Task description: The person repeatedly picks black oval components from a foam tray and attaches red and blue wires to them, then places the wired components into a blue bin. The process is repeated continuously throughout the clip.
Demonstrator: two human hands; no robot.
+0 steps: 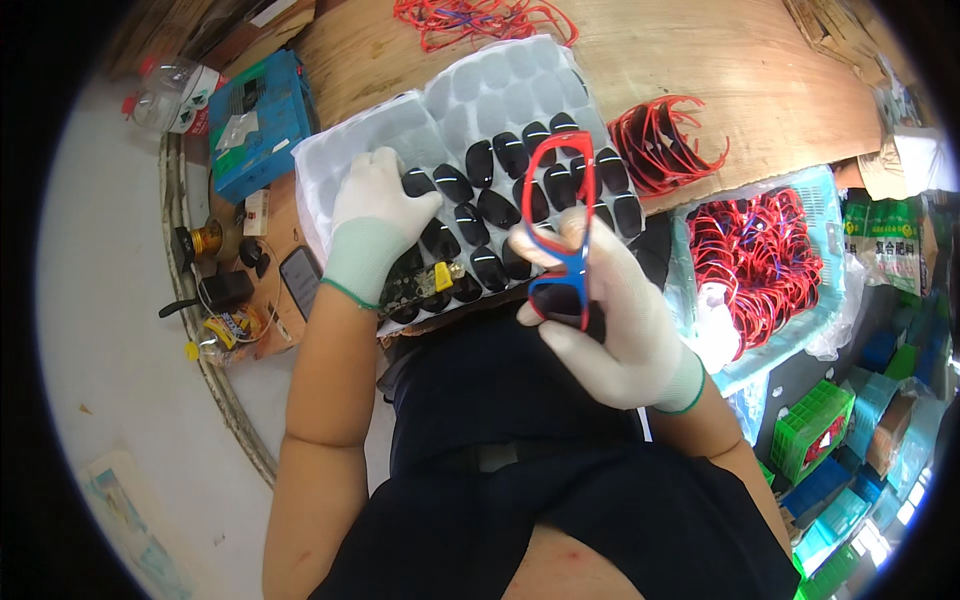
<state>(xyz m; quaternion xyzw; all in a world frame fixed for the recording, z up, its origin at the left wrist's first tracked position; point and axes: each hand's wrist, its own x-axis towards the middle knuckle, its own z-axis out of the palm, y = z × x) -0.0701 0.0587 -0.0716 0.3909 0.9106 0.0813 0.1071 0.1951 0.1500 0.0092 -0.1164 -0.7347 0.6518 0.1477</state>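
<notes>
My right hand (625, 325), in a white glove with a green-edged cuff, holds a red and blue glasses frame (572, 262) upright over the tray's near right side. A dark lens sits in the lower rim; through the upper rim I see the tray behind it. My left hand (380, 200), gloved the same way, lies over the left part of the white lens tray (322, 165), thumb and fingers apart. Next to its fingertips is a dark lens (417, 182). Several dark lenses (480, 162) fill the tray's right and near pockets; the far left pockets show pale.
Red frames (668, 145) stand stacked right of the tray, and more frames (480, 22) lie beyond it. A light blue basket (835, 215) of red frames is at the right. On the left are a blue box (262, 125), a phone (300, 280) and a bottle (172, 95).
</notes>
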